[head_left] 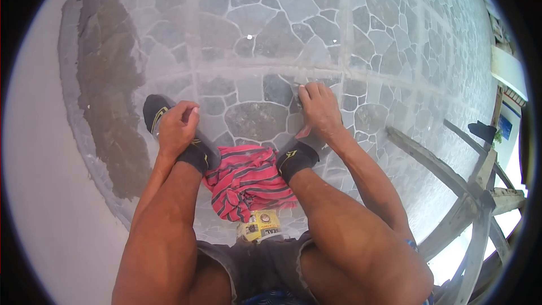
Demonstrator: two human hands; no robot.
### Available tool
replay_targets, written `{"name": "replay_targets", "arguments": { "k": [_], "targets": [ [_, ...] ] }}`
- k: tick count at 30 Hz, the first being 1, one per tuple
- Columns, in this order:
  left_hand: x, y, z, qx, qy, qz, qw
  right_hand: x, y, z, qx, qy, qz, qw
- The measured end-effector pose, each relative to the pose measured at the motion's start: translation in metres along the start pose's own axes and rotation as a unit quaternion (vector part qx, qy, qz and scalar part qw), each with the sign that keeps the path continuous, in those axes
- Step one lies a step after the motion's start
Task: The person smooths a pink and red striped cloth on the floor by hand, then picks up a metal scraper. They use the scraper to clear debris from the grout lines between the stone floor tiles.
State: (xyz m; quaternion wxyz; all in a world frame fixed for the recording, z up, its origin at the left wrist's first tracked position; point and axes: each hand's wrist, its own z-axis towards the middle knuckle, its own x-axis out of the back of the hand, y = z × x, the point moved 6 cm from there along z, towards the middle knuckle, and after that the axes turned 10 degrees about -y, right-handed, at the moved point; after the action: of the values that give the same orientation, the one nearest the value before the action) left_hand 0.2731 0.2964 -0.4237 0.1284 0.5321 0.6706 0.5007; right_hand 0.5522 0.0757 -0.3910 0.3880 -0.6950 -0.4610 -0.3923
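Note:
My left hand (178, 127) is curled over my left foot in its black sock (197, 155), thumb close to the bent fingers, with nothing visible in them. My right hand (320, 106) is down at the stone-patterned floor (257, 120), beside my right foot in a matching black sock (296, 159). Its fingers are bent and pressed together; whatever they hold, if anything, is too small or hidden to name. A small reddish piece (305, 131) shows below that wrist. Between my feet lies a crumpled red cloth with dark stripes (248, 178).
Behind the cloth, a yellow printed bag (261, 225) sits between my legs. A pale wall (51, 152) curves along the left, with a dark grey strip (110, 90) of floor beside it. Wooden beams (474, 192) stand on the right. Two small white bits (249, 36) lie ahead.

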Motion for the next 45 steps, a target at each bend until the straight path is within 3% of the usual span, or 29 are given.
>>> {"name": "replay_targets", "arguments": {
  "k": [2,8,13,16,22,25,28,31,36,41,45],
  "targets": [
    [-0.001,0.002,0.000,-0.006,0.006,0.003,1.000,-0.005,-0.011,0.001,0.041,-0.005,-0.031,0.999],
    [-0.003,0.001,-0.003,-0.003,-0.012,0.018,1.000,-0.008,0.006,0.019,0.019,-0.010,-0.032,0.999],
    [0.000,0.001,0.000,-0.012,0.005,0.023,1.000,-0.011,0.003,0.004,0.065,0.040,-0.086,0.993],
    [-0.002,0.002,-0.002,-0.001,-0.004,0.012,1.000,0.008,0.013,0.028,0.039,0.041,-0.042,0.998],
    [0.002,0.005,0.000,-0.020,0.010,0.036,0.999,-0.007,0.007,0.008,0.118,0.005,-0.033,0.993],
    [-0.001,0.006,0.000,-0.020,0.008,0.029,0.999,0.004,0.016,0.034,0.066,0.008,-0.033,0.997],
    [0.001,0.007,0.002,-0.029,0.015,0.031,0.999,-0.005,0.017,0.025,0.107,0.016,-0.029,0.994],
    [0.001,0.007,-0.002,-0.030,0.018,0.043,0.998,-0.010,0.012,0.010,0.134,-0.041,-0.046,0.989],
    [0.001,0.013,0.000,-0.031,0.005,0.043,0.999,-0.002,0.011,0.032,0.072,-0.015,-0.034,0.997],
    [0.002,0.011,0.000,-0.002,0.009,0.035,0.999,-0.008,-0.018,0.025,0.145,-0.012,-0.039,0.989],
    [0.001,0.013,0.001,-0.010,0.009,0.040,0.999,-0.002,-0.017,0.052,0.097,-0.046,-0.047,0.993]
  ]
}}
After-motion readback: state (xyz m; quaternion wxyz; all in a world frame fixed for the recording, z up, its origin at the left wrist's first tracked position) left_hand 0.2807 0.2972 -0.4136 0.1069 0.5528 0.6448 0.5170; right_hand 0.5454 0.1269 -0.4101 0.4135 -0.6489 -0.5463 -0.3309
